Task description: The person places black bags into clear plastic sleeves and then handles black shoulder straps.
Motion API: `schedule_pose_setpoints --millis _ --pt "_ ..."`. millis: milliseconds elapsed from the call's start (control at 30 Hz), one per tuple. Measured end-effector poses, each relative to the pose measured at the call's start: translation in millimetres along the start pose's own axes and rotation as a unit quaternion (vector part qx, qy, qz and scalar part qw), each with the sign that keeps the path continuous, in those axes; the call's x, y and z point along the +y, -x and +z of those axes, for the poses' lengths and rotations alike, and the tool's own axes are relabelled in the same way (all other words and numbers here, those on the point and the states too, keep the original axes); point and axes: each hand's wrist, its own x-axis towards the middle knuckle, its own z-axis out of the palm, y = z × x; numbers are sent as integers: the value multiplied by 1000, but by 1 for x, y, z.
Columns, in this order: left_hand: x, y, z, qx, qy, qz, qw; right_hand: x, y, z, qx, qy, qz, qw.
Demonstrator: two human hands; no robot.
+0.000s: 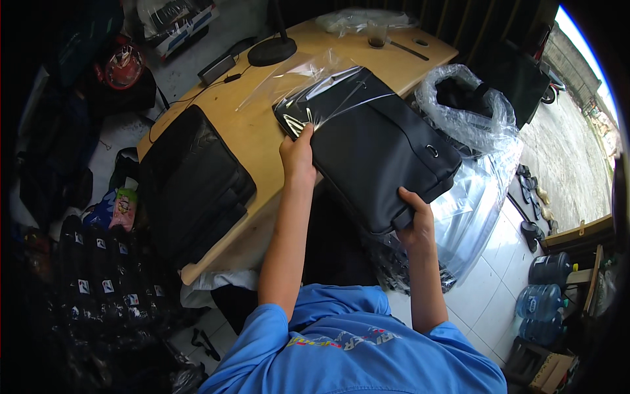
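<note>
Between my two hands is a black bag [367,138] with a smooth front, a strap band and a small metal ring. Clear plastic wrap [315,82] covers its far left end and trails over the table. My left hand [298,154] grips that wrapped end, thumb on top. At the near right corner my right hand [417,220] is closed on the bag, thumb on its face and fingers hidden underneath. A second black bag [193,177] lies flat on the wooden table [262,138], left of my left forearm.
A lamp base [272,51], a glass [377,36] and a plastic sheet [364,20] sit at the table's back. Right of me are bundled clear plastic wrapping [472,203], water bottles [539,302] and sandals [530,190]. Several wrapped black packages [105,282] are piled at the left.
</note>
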Motion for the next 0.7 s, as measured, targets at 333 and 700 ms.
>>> schedule_pose_setpoints --millis 333,700 --pt "12 38 8 13 10 -38 999 -21 -7 31 -18 115 -83 990" --pt "42 31 16 -74 -726 421 539 -20 -1 22 -18 101 -38 994"
